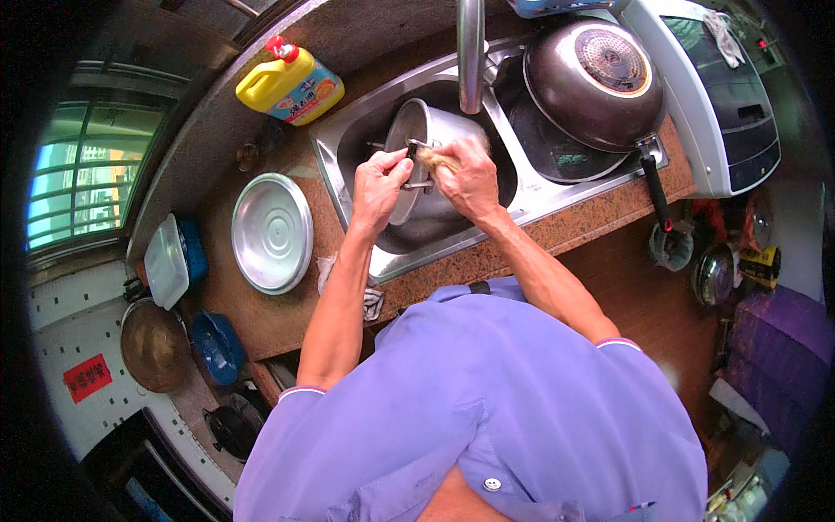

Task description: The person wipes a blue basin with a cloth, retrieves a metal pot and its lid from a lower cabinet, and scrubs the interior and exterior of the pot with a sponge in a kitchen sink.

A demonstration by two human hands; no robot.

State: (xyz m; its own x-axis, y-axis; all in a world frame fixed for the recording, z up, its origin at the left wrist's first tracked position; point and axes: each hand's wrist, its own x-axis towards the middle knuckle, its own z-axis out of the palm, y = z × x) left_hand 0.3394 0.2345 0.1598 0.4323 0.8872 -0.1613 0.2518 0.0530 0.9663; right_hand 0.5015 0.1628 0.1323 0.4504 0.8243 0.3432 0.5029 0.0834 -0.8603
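Observation:
A metal pot [445, 124] lies tipped on its side in the left basin of the stainless steel sink [522, 215], its mouth turned to the left. My left hand [379, 186] grips the pot's dark handle [412, 151] between thumb and fingers. In my right hand [471, 179] is a tan scrubbing pad [438, 160], pressed close to the same handle. My fingers hide part of the pad and the handle. Above the pot hangs the metal faucet [470, 59].
An upturned wok [590, 85] rests over the right basin, its handle [655, 192] jutting past the counter edge. A yellow detergent jug [293, 85] stands behind the sink. A round metal lid [273, 233] and a striped cloth [372, 305] lie to the left. A white appliance [691, 98] stands at right.

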